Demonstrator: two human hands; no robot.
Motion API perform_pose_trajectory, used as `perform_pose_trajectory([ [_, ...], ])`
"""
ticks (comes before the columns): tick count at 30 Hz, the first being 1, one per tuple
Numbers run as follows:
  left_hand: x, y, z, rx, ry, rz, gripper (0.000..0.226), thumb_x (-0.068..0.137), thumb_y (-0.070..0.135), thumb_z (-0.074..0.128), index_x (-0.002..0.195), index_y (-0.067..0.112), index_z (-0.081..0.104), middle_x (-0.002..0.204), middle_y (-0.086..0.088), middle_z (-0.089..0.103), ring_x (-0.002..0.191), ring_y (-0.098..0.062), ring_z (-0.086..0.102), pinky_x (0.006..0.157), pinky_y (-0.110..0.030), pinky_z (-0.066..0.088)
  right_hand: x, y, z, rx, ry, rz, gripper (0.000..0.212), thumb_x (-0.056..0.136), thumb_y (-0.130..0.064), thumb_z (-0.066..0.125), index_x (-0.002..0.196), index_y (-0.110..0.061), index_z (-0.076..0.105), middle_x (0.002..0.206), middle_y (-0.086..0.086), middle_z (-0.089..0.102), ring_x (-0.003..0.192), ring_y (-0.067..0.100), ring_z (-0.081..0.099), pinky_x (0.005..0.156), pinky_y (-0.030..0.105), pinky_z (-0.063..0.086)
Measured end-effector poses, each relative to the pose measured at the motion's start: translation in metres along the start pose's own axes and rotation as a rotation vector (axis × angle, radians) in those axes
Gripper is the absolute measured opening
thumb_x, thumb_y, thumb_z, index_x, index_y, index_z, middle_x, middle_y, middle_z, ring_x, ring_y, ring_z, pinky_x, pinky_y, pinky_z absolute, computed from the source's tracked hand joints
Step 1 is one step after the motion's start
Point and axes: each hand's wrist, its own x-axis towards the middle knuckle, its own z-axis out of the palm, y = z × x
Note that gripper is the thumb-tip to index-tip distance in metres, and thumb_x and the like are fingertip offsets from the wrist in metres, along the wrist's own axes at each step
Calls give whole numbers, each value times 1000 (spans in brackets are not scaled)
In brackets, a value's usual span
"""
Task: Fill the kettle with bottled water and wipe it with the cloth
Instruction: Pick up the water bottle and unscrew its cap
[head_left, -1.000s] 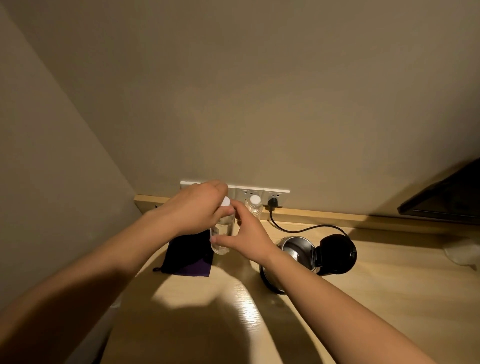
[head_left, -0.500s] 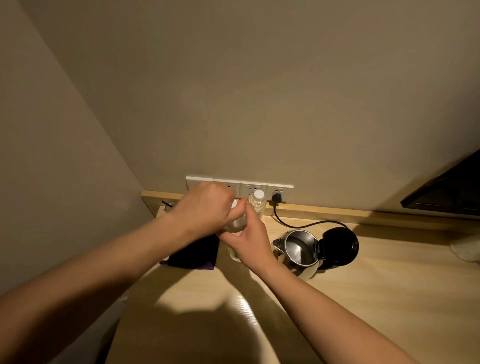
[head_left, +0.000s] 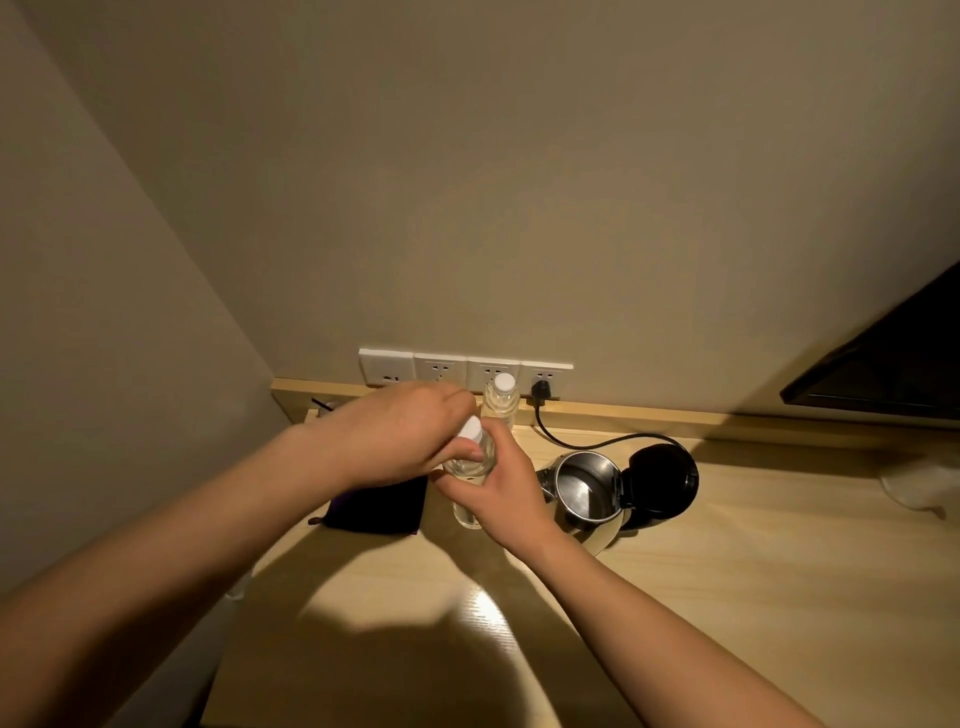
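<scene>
I am logging: desk (head_left: 727, 597); kettle (head_left: 589, 491), lid standing open, at 3 o'clock of the bottle (head_left: 470, 467); cloth (head_left: 376, 506) lying at 9 o'clock. Right hand (head_left: 506, 486) is gripping the bottle; left hand (head_left: 402, 441) is pinching its cap (head_left: 470, 429).

Dim, warm yellow light from above and behind the person. A large head-and-shoulder shadow falls across the near desk (head_left: 727, 597), with a glare patch on the wood. Wide-angle bending shows at the edges. The left hand (head_left: 400, 441) is slightly motion-blurred; the corners are dark.
</scene>
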Motion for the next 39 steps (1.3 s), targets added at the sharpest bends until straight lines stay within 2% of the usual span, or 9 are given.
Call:
perform_pose_trajectory([
  [4,-1,16,12,218,118,-203,64,86,85,28,72,24,39,67,3,54,63,-27,63,52,-32,33,-5,3,2,9,-14,6,52,78,-7,88,118,-17,58,107,7,72,100,22,71,86,41,55],
  [6,1,24,13,272,172,-259,69,85,89,24,74,23,43,72,2,61,64,-25,64,51,-31,33,-6,3,4,29,-11,15,55,78,-5,89,121,-17,58,110,7,72,102,19,71,84,33,56],
  [8,-1,24,9,171,197,-264,73,85,90,25,98,24,54,93,4,59,76,-17,61,56,-30,39,-7,3,4,48,-3,28,56,77,-6,91,122,-19,59,106,0,72,94,6,71,77,21,54],
  [11,-10,13,-7,-156,86,-70,60,93,70,49,139,31,46,128,10,46,102,-4,52,80,-24,47,-7,-1,3,30,4,3,59,79,-12,91,125,-24,58,106,-8,73,93,3,70,77,24,55],
  [14,-12,5,-19,-235,-9,54,39,99,31,62,138,28,57,129,7,52,117,-10,53,99,-30,48,-6,-3,3,22,29,-24,61,79,-15,88,130,-25,57,115,-7,73,107,13,70,94,42,57],
  [23,-15,4,6,-415,196,-105,24,93,24,74,115,19,65,102,8,57,88,-8,55,79,-24,46,-5,2,4,-2,33,3,57,73,-30,86,122,-34,58,110,-19,72,100,8,71,87,34,57],
  [29,-42,-12,49,-1245,410,-400,28,76,24,80,99,30,66,90,1,72,75,-12,72,73,-21,57,-3,5,4,9,48,13,54,74,-42,88,118,-39,56,110,-20,70,100,6,69,89,29,56],
  [32,-50,-24,79,-1409,542,-461,34,72,14,83,99,26,66,98,-1,71,91,-21,75,81,-25,60,1,9,5,31,55,30,56,74,-40,90,119,-36,57,110,-12,72,102,10,69,93,34,56],
  [39,-52,-51,173,-1261,505,-800,40,80,-7,77,102,23,63,101,-10,71,95,-27,73,74,-20,58,4,15,7,-20,64,31,56,79,-25,94,121,-28,58,107,-14,69,100,5,67,86,19,52],
])
